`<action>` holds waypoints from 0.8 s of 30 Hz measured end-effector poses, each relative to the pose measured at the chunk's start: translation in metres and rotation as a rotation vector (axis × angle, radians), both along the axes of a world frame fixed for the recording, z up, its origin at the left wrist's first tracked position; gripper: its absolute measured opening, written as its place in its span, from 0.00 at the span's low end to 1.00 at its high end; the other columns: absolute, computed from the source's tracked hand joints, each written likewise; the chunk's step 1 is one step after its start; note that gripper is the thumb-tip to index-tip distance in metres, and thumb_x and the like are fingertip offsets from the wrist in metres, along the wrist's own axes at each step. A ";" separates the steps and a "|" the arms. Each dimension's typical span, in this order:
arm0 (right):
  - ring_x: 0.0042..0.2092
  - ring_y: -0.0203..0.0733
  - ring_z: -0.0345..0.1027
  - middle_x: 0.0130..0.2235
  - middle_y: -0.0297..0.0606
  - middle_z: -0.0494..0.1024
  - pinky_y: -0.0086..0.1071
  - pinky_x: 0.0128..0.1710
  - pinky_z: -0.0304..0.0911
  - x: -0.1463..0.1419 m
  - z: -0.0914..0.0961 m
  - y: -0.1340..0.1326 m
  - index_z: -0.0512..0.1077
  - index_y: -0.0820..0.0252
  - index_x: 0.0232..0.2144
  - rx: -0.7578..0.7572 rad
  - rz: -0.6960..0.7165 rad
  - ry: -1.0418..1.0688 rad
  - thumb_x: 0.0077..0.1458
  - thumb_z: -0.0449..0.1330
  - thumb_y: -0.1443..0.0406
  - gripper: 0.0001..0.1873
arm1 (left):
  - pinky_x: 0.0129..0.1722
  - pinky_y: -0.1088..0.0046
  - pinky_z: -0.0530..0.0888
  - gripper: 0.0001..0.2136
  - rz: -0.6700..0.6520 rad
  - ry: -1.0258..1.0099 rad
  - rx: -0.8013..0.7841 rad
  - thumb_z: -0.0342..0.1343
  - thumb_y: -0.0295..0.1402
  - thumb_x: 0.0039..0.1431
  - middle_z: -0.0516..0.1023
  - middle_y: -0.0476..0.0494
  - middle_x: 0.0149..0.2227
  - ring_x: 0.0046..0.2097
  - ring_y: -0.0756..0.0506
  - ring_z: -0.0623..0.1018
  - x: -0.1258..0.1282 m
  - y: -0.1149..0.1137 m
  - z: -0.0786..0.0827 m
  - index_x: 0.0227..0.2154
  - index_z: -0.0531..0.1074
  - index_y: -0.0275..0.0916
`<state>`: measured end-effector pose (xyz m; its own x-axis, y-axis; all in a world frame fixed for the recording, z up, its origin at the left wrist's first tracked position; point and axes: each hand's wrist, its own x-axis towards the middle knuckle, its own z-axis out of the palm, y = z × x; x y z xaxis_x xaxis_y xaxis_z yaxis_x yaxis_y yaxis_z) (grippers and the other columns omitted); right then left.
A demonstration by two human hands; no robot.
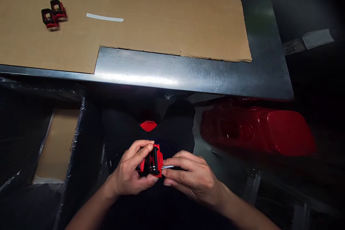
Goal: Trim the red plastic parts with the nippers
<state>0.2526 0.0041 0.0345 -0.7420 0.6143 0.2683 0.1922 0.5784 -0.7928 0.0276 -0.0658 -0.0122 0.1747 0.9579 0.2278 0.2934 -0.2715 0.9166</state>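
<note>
My left hand (132, 172) is closed around a small red and black plastic part (154, 161), held over my lap below the table edge. My right hand (188, 176) pinches a thin metal pin (167, 167) whose tip touches the right side of that part. Two more red and black parts (53, 13) lie side by side on the cardboard sheet (161, 18) at the far left of the table. A small red piece (148, 125) rests on my dark lap just above the hands.
The steel table (188, 73) carries the cardboard and two strips of white tape (105, 17). A plastic-lined box with cardboard inside (58, 143) stands at the lower left. A red bin (258, 129) sits under the table at right.
</note>
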 end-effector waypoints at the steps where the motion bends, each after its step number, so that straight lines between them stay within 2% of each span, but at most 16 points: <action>1: 0.37 0.39 0.75 0.41 0.41 0.83 0.30 0.35 0.74 0.000 0.000 -0.001 0.78 0.59 0.44 0.003 0.000 -0.003 0.62 0.64 0.65 0.09 | 0.50 0.55 0.79 0.38 -0.001 0.004 0.000 0.64 0.29 0.55 0.70 0.31 0.55 0.56 0.37 0.75 0.000 -0.001 0.000 0.68 0.56 0.41; 10: 0.37 0.40 0.76 0.40 0.42 0.84 0.31 0.35 0.74 -0.003 0.001 -0.003 0.77 0.62 0.43 0.062 -0.006 0.037 0.61 0.64 0.68 0.08 | 0.49 0.56 0.79 0.36 0.011 0.025 0.016 0.63 0.29 0.55 0.70 0.32 0.54 0.54 0.38 0.75 0.001 -0.001 0.001 0.66 0.57 0.40; 15: 0.36 0.39 0.78 0.38 0.41 0.84 0.31 0.37 0.76 -0.005 0.004 -0.004 0.76 0.64 0.43 0.083 -0.015 0.080 0.61 0.64 0.71 0.08 | 0.48 0.60 0.80 0.36 0.032 0.016 0.030 0.64 0.29 0.54 0.71 0.34 0.53 0.52 0.39 0.76 0.004 -0.001 0.002 0.66 0.58 0.40; 21: 0.35 0.40 0.79 0.36 0.43 0.84 0.31 0.36 0.76 -0.010 0.003 -0.006 0.76 0.68 0.41 0.105 -0.012 0.092 0.58 0.64 0.74 0.07 | 0.46 0.63 0.80 0.40 0.022 0.074 -0.101 0.63 0.27 0.49 0.69 0.35 0.53 0.50 0.41 0.77 0.004 -0.002 0.006 0.67 0.56 0.40; 24: 0.34 0.40 0.79 0.36 0.44 0.84 0.32 0.35 0.76 -0.011 0.002 -0.006 0.76 0.67 0.41 0.127 -0.030 0.064 0.58 0.65 0.75 0.07 | 0.48 0.63 0.79 0.39 0.028 0.058 -0.146 0.63 0.25 0.49 0.69 0.37 0.54 0.52 0.40 0.76 0.002 -0.002 0.004 0.65 0.59 0.43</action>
<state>0.2421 -0.0018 0.0366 -0.7026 0.5943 0.3914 0.1626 0.6696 -0.7247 0.0292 -0.0680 -0.0079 0.1564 0.9847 0.0763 0.3526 -0.1279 0.9270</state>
